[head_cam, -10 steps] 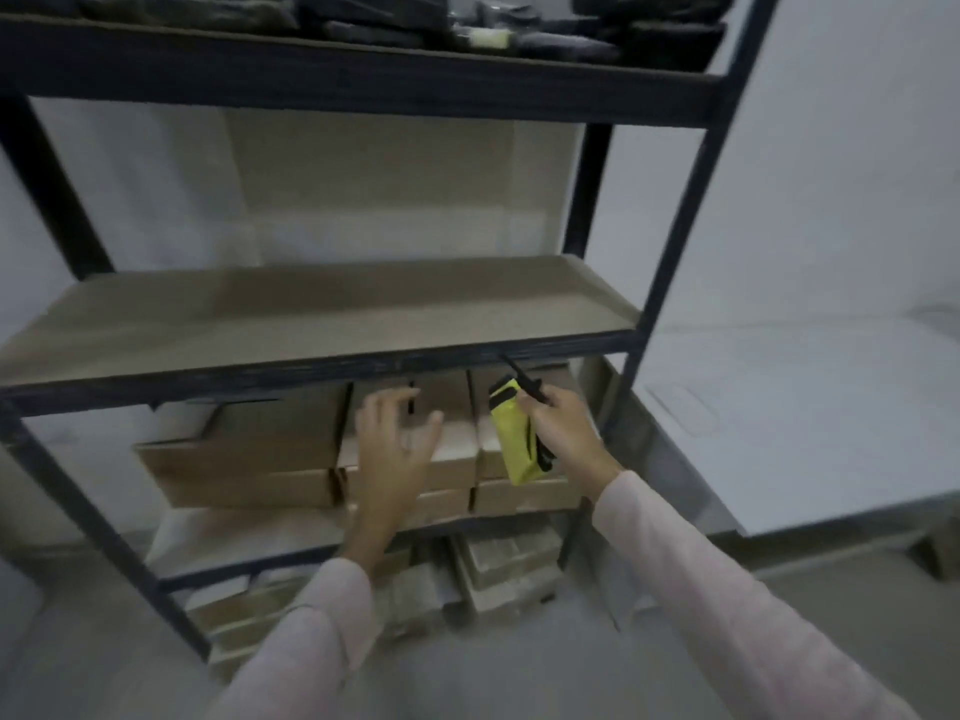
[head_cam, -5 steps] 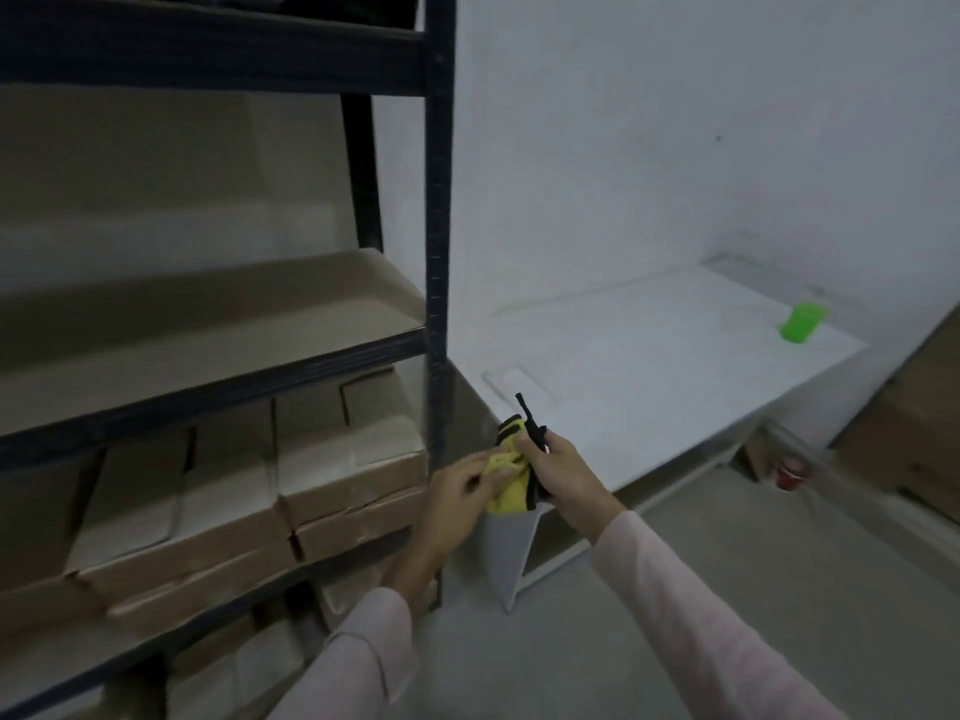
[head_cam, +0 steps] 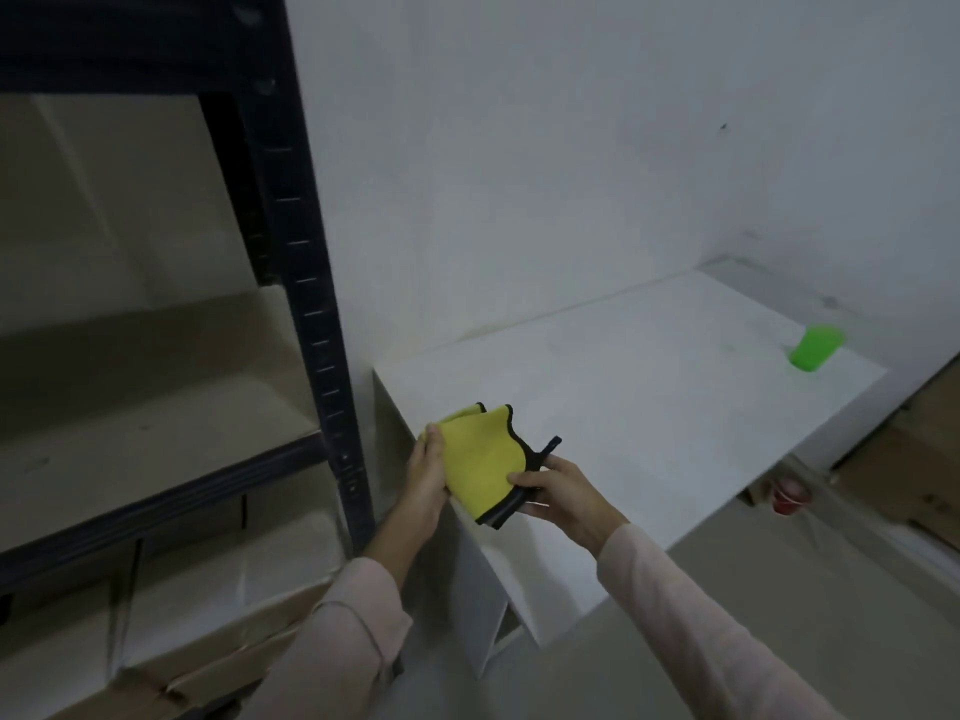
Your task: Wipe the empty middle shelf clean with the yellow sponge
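as both hands (head_cam: pixel 563 498) pinch, soft yellow sponge (head_cam: pixel 480 462) sags

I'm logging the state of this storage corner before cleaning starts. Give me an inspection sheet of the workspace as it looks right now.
Surface: middle shelf bare, brown board in a dark metal frame, off to the left of the hands.
Job's things: yellow sponge, black-edged, held in the air between both hands, not touching the shelf.
Clutter: cardboard boxes on the shelf below; green cup on the white table; red item under the table, too blurred to identify.
Grips: left hand and right hand both closed on the sponge.
Cables: nothing seen.
Surroundings: white wall, grey floor.
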